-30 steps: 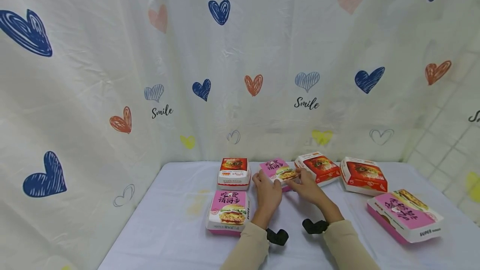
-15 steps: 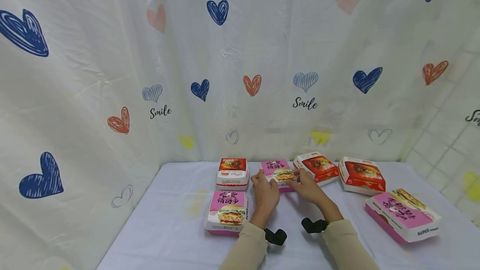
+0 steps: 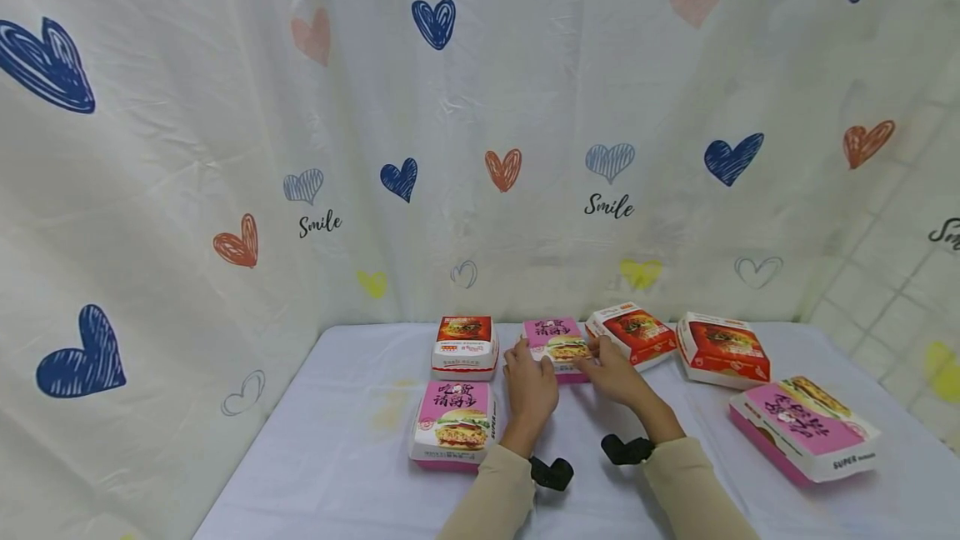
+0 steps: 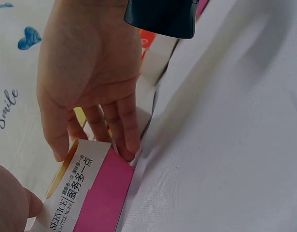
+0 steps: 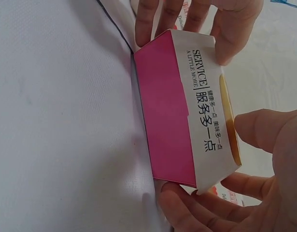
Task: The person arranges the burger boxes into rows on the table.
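A small pink burger box (image 3: pixel 558 340) rests on the white table (image 3: pixel 337 457) near the back middle. My left hand (image 3: pixel 528 373) holds its left end and my right hand (image 3: pixel 611 369) holds its right end. In the left wrist view the left hand's fingers (image 4: pixel 124 130) curl down over the box's end (image 4: pixel 97 198), thumb on its top edge. In the right wrist view the pink side of the box (image 5: pixel 172 111) lies on the cloth. The right hand (image 5: pixel 235 193) clasps its near end, with fingers below and thumb above, and the left hand (image 5: pixel 196 19) clasps the far end.
A red-topped box (image 3: pixel 466 346) and a pink box (image 3: pixel 457 423) lie to the left of my hands. Two red boxes (image 3: pixel 633 333) (image 3: pixel 723 348) and a larger pink box (image 3: pixel 806 430) lie to the right. A heart-print curtain (image 3: pixel 480 148) hangs just behind the table.
The pink box has turned slightly, from angled to nearly square with the table's back edge. Both hands stay on its ends and have barely shifted.
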### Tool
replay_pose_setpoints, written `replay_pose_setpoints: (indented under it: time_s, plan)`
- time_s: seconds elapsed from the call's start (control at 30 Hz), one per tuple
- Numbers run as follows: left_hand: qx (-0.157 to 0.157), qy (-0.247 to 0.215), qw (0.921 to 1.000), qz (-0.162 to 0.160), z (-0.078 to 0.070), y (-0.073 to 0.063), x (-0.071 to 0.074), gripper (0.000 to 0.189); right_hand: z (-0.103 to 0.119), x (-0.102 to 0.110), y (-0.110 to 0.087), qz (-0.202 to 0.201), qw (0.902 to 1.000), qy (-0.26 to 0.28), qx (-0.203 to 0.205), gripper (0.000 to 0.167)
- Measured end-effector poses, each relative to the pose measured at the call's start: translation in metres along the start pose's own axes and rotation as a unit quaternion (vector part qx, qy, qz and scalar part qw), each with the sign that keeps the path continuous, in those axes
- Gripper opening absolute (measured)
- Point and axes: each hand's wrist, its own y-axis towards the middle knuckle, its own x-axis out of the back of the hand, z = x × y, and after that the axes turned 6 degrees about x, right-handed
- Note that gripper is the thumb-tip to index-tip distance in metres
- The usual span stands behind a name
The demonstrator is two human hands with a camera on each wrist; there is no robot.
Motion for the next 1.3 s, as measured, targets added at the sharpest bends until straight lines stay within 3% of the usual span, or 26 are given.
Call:
replay_pose_setpoints:
  time_s: [0.37,1.0,1.3]
  plan:
    - [0.002,-0.009,0.9997,0.023,0.0025,-0.0002,0.0005,0.051,0.0022,0.0007,-0.0021,-0.011,0.9999,0.006,0.001,0.038]
    - [0.012,0.000,0.9997,0.022,0.0050,0.0013,-0.0002,0.054,0.0048,0.0002,-0.0021,-0.008,0.9999,0.012,-0.007,0.038]
    - [0.018,-0.005,0.9996,0.021,0.0012,0.0005,0.0012,0.053,0.0084,0.0072,-0.0038,0.010,0.9998,-0.009,-0.014,0.044]
